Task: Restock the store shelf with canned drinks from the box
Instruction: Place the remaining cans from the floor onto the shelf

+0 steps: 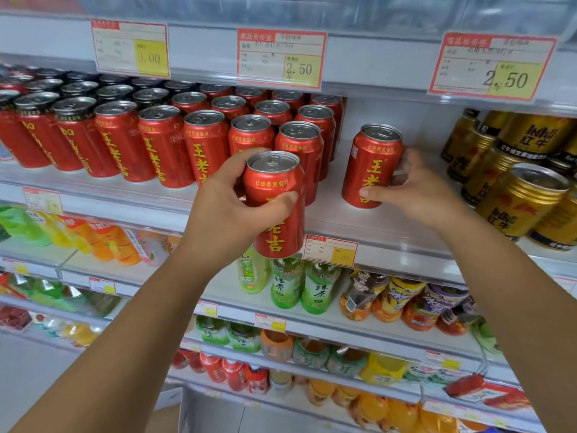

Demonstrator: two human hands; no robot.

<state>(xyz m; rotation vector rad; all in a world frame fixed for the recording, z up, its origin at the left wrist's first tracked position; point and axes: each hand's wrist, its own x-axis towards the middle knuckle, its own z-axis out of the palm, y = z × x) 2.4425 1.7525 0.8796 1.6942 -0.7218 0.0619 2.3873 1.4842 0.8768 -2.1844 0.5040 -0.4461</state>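
My left hand (228, 207) grips a red can with yellow characters (274, 185) in the air, just in front of the shelf's front edge. My right hand (415, 195) holds a second red can (371, 160) that stands upright on the white shelf (359, 220), thumb across its front and fingers behind it. This can stands apart, to the right of the rows of matching red cans (175, 142). A bare strip of shelf lies between those rows and the can under my right hand. No box is in view.
Gold cans (518, 195) crowd the shelf's right end. Price tags (281, 57) hang from the shelf above. A small tag (329, 250) sits on the shelf's front edge. Lower shelves carry green tea bottles (287, 282) and other bottled drinks.
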